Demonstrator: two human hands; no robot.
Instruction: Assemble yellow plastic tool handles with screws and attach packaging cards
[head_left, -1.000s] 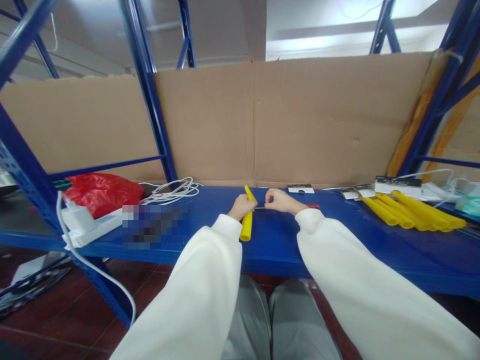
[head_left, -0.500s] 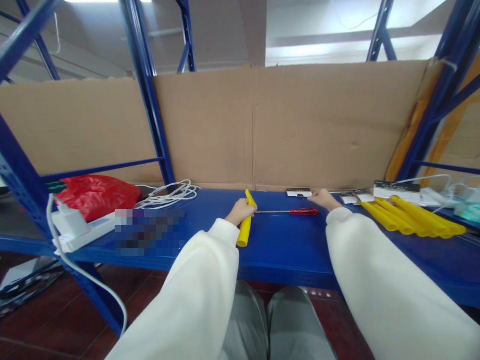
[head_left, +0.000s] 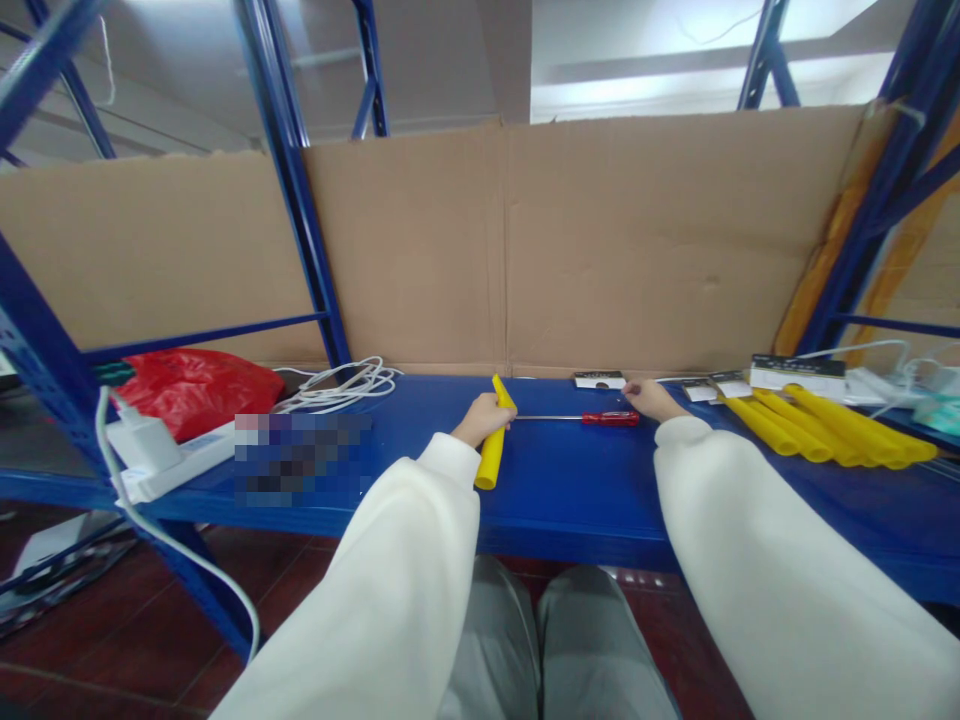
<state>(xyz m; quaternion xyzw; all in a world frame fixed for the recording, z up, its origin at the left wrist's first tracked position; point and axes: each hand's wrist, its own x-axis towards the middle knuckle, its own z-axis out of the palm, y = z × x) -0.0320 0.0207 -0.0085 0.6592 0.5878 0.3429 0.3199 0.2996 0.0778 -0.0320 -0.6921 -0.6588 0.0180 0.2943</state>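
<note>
My left hand (head_left: pixel 480 418) is wrapped round a yellow tube (head_left: pixel 491 458), which stands tilted over the blue shelf with its wide open end towards me. Just right of it lies a screwdriver (head_left: pixel 609 418) with a red handle, its shaft pointing at the tube. My right hand (head_left: pixel 646 398) is beside the handle's end, fingertips pinched together; what they hold, if anything, is too small to make out. A small black-and-white box (head_left: pixel 598 380) sits left of those fingertips, by the cardboard.
Several yellow tubes (head_left: pixel 825 430) lie at the right below a larger black-and-white box (head_left: pixel 798 376). On the left are a red plastic bag (head_left: pixel 199 392), a white power strip (head_left: pixel 184 465) and coiled white cable (head_left: pixel 345 388). A cardboard panel (head_left: pixel 600 240) stands behind.
My right fingertips have drawn back slightly from the small box, towards the screwdriver handle. My left hand keeps its grip on the tube. The view has shifted a little.
</note>
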